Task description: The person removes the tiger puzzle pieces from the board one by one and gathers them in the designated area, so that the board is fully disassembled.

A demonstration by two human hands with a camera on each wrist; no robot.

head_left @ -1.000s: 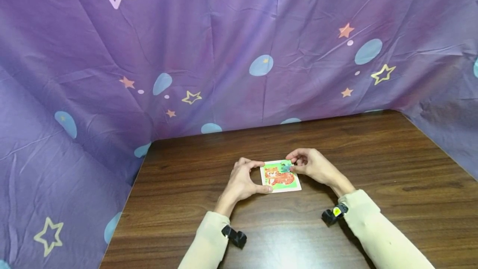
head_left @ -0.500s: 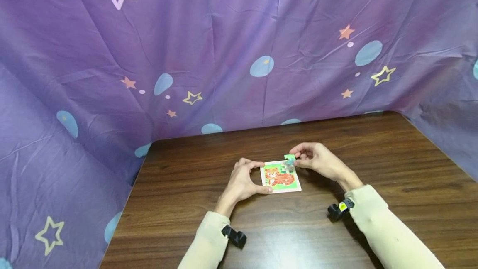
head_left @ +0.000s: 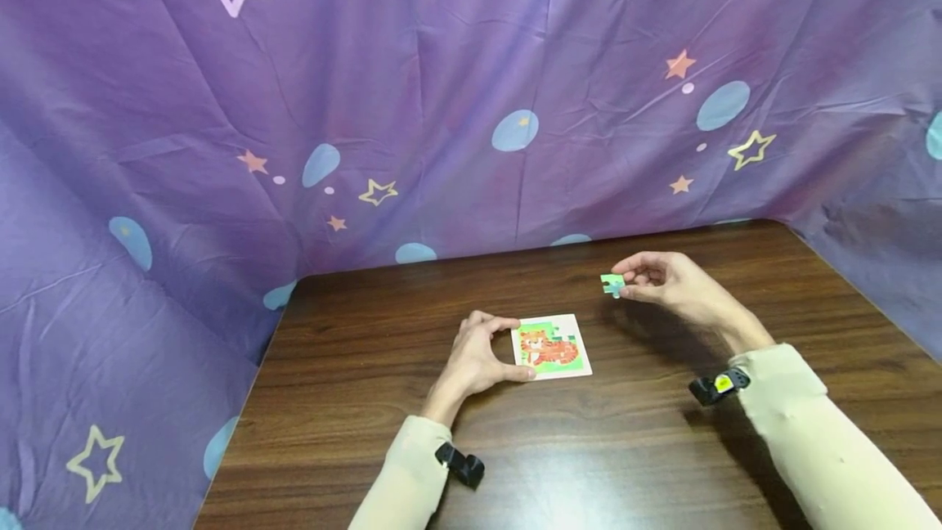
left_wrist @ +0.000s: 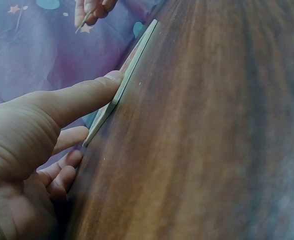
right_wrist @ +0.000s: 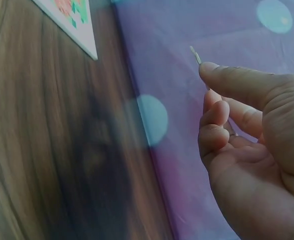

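Observation:
A small square jigsaw puzzle (head_left: pixel 553 350) with an orange tiger on green and a white border lies on the table. Its upper right corner shows a pale gap where the picture is absent. My left hand (head_left: pixel 474 357) holds the puzzle's left side, thumb at the near corner and index finger at the far corner. The left wrist view shows the thumb (left_wrist: pixel 89 95) on the board's edge. Off to the right and above the table, my right hand (head_left: pixel 680 289) pinches a green and blue puzzle piece (head_left: pixel 612 285). In the right wrist view, that piece (right_wrist: pixel 195 54) appears edge-on, mostly hidden by the thumb.
The brown wooden table (head_left: pixel 412 317) extends around both hands. Behind it and at the sides hangs a purple curtain (head_left: pixel 441 64) with stars and blue ovals. Each wrist wears a black strap with a camera (head_left: pixel 461 464).
My right hand has lifted the green and blue piece out of the puzzle's upper right corner and carried it right and farther back. My left hand has stayed at the puzzle.

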